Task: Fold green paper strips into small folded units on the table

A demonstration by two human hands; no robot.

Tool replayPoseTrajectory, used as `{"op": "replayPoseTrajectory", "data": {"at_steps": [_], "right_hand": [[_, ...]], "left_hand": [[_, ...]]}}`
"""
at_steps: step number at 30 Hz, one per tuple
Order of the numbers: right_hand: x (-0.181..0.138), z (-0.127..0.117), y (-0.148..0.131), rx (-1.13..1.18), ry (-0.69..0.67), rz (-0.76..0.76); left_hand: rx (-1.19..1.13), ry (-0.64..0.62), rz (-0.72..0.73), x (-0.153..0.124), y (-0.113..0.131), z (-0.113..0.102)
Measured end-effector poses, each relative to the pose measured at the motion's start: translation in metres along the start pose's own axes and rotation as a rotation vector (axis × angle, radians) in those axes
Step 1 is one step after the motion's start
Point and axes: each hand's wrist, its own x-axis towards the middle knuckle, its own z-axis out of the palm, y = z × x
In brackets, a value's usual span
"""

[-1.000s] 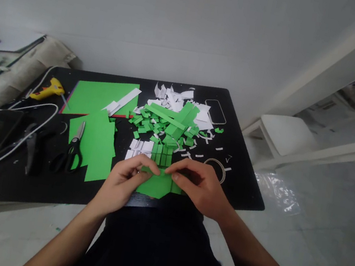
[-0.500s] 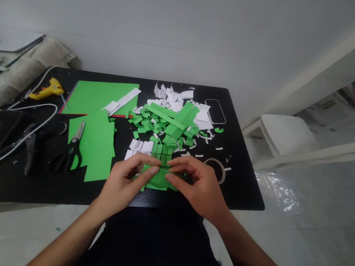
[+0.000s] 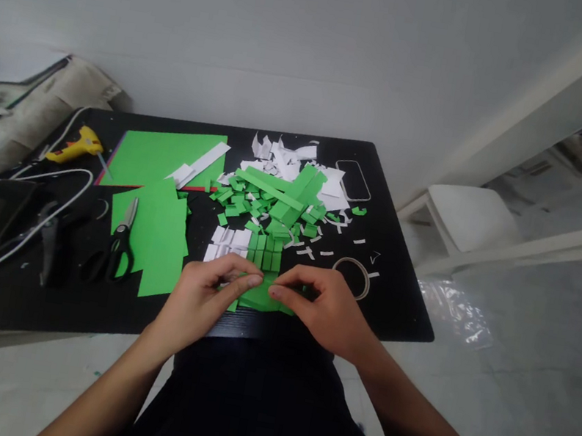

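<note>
My left hand [image 3: 212, 290] and my right hand [image 3: 321, 305] meet near the front edge of the table, thumbs and fingers pinched. Between their fingertips is green paper [image 3: 263, 298]; its exact shape is partly covered by the fingers. Just beyond them, rows of small folded green paper pieces [image 3: 264, 251] lie beside rows of folded white paper pieces [image 3: 230, 239]. A heap of loose folded green pieces [image 3: 240, 204] sits farther back, with green strips [image 3: 294, 200] on top.
Left are black-handled scissors [image 3: 122, 245] on green sheets [image 3: 163, 249], a yellow glue gun [image 3: 77, 146] and a white cable [image 3: 55, 208]. White scraps [image 3: 286, 161] lie at the back. On the right are a tape roll [image 3: 352, 277] and a clear phone case outline [image 3: 354, 181]. A white stool [image 3: 470, 214] stands beyond.
The fingertips have shifted slightly lower over the green paper, and more of the folded green rows shows beyond them. Both hands stay pinched close together.
</note>
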Motion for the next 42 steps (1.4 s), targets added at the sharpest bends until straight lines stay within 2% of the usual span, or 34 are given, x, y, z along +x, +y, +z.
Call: {"op": "replayPoseTrajectory", "data": {"at_steps": [4, 10, 13, 15, 20, 23, 27, 32, 39, 42], "right_hand": [[0.001, -0.001, 0.002, 0.000, -0.001, -0.001], [0.006, 0.005, 0.012, 0.178, 0.135, 0.054], [0.007, 0.013, 0.015, 0.357, 0.227, 0.066], [0.008, 0.018, 0.015, 0.437, 0.242, 0.066], [0.007, 0.027, 0.016, 0.571, 0.330, 0.068], [0.006, 0.026, 0.016, 0.579, 0.307, 0.093], [0.004, 0.019, 0.014, 0.503, 0.208, 0.141], [0.005, 0.013, 0.012, 0.435, 0.115, 0.110], [0.004, 0.016, 0.011, 0.443, 0.189, 0.096], [0.004, 0.016, 0.009, 0.451, 0.199, 0.100]], "left_hand": [[-0.052, -0.038, -0.076, 0.002, 0.002, -0.004], [-0.246, 0.130, -0.111, 0.003, 0.000, 0.006], [-0.399, 0.062, -0.176, -0.001, 0.000, 0.019], [-0.409, 0.001, -0.218, -0.003, 0.000, 0.027], [-0.351, 0.070, -0.174, -0.002, 0.000, 0.031], [-0.321, 0.115, -0.160, 0.000, -0.002, 0.028], [-0.291, 0.137, -0.127, -0.002, -0.005, 0.028], [-0.198, 0.161, -0.082, -0.004, -0.005, 0.025], [-0.205, 0.099, -0.024, -0.004, -0.003, 0.021], [-0.238, 0.120, -0.047, -0.005, -0.004, 0.022]]}}
